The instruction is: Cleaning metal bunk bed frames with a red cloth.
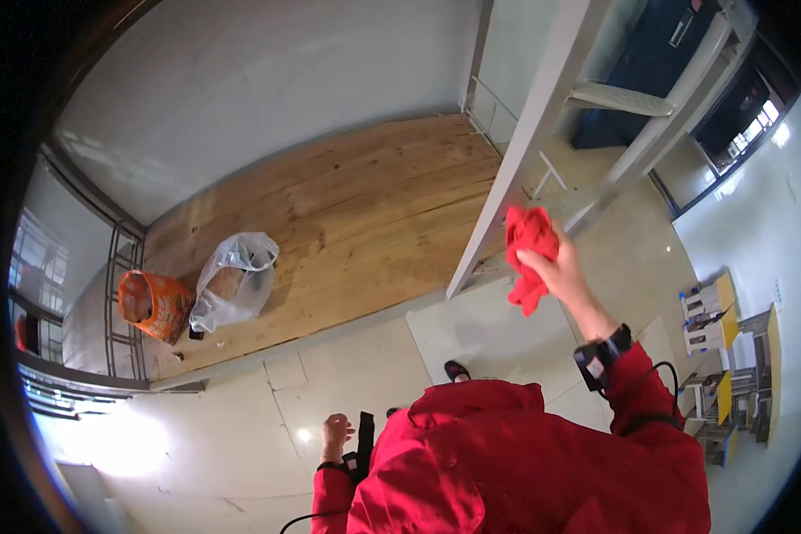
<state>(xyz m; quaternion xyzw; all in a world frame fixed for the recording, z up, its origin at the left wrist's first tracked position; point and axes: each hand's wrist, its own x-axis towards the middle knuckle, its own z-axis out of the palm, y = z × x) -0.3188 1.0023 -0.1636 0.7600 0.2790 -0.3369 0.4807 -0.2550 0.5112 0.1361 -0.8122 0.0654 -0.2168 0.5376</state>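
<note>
My right hand (555, 267) grips a crumpled red cloth (528, 257), thumb across its front. The cloth is beside the pale metal ladder (621, 98) of a bunk bed, near the foot of its left rail (507, 193); whether they touch is not clear. Low at my left side hangs my left hand (336, 430), its fingers curled and nothing seen in them. Before me lies the bed's bare wooden board (347, 220). A clear plastic bag (237, 284) with dark contents rests on it, next to an orange bucket (157, 304).
A small dark object (196, 334) lies by the bag. The bed has a metal end rail (123, 300) at left. Several small stools (707, 314) stand along the right wall. A dark blue door (624, 87) is beyond the ladder. Pale tiles cover the floor (347, 364).
</note>
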